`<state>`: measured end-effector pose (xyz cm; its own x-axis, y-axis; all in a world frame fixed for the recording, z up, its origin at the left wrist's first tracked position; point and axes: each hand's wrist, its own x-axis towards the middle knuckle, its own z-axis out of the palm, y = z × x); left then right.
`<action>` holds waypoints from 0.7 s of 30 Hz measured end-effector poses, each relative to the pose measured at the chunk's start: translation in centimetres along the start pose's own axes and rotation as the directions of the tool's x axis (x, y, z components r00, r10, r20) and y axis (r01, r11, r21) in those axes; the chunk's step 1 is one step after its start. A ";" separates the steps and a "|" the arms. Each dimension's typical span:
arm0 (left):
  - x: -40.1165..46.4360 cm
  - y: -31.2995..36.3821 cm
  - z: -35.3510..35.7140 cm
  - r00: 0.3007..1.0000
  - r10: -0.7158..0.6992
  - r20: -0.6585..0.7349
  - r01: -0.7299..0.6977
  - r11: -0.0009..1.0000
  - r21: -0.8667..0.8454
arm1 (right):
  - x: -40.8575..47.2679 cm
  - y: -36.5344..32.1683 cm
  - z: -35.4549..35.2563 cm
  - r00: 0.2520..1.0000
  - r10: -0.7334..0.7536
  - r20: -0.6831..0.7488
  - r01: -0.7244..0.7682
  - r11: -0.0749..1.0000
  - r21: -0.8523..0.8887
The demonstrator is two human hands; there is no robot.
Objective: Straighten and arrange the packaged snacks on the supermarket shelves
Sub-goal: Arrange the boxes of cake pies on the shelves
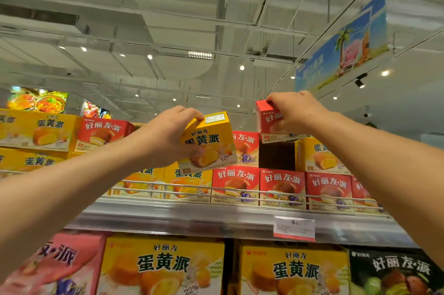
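Overhead, left hand grips the tilted yellow box; right hand clasps the red box.

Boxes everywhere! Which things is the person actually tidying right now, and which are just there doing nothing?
Part of the job:
- yellow box, tilted, in the left hand
- red box, gripped by the right hand
- dark gap in the top row

Just there:
- price tag on the shelf edge
- hanging banner
- big boxes on the lower shelf
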<state>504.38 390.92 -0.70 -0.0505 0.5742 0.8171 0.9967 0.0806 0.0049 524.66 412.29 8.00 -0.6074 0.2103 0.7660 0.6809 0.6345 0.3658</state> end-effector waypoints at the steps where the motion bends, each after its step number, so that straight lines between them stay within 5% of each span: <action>1: -0.2 -0.3 -0.1 1.000 -0.003 0.004 0.003 1.000 -0.002 | 0.2 0.1 0.2 1.000 0.011 0.015 -0.011 1.000 0.002; 14: -0.7 -1.5 0.3 0.999 -0.014 0.030 0.013 1.000 0.006 | 0.0 0.8 6.0 0.880 0.069 0.470 -0.213 0.942 0.261; 21: -0.4 -0.7 1.4 0.998 -0.014 0.064 0.013 1.000 0.006 | 0.1 0.4 5.6 0.822 0.036 0.569 -0.250 0.920 0.303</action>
<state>503.59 391.77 -1.86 -0.0679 0.6243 0.7783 0.9956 0.0933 0.0120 522.54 416.75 5.25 -0.7074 0.6186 0.3419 0.6541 0.7563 -0.0150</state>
